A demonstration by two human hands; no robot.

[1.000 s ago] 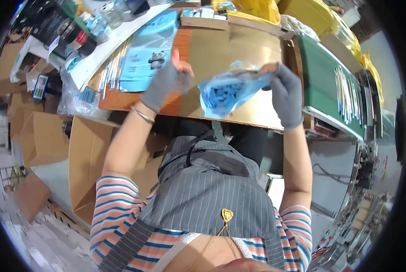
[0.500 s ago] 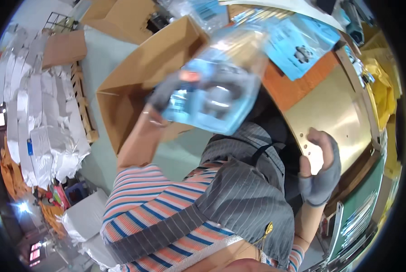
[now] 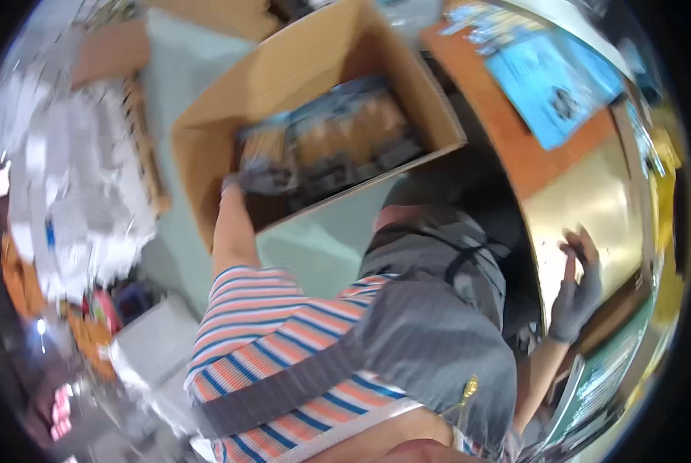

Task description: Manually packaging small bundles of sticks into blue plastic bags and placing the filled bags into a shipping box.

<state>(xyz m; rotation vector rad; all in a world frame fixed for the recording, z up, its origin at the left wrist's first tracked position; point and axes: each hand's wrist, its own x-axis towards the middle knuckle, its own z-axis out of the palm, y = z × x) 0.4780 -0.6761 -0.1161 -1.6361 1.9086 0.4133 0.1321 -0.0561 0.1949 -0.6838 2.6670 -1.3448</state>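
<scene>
My left hand [image 3: 232,185], in a grey glove, reaches inside a cardboard box [image 3: 206,166] against the near-left corner of a clear-and-blue plastic bag [image 3: 266,158]. Its fingers are hidden and blurred, so whether it grips that bag cannot be told. Beside this bag, several similar bags [image 3: 349,131] with tan, stick-like contents and dark parts lie in the box. My right hand [image 3: 577,297], in a fingertip-free grey glove, is over the edge of a shiny gold-coloured worktop [image 3: 584,193]. Its fingers are apart and nothing shows in them.
Blue packets [image 3: 550,89] lie on an orange-brown board [image 3: 507,131] on the worktop. White wrapped bundles [image 3: 83,170] are stacked on the left. A brown carton [image 3: 112,52] stands behind them. Yellow material [image 3: 665,174] is at the far right.
My left hand has moved down into the box with the bag it carried, which is now among the others. My right hand has shifted slightly right, its fingers straighter. The view has turned a little.
</scene>
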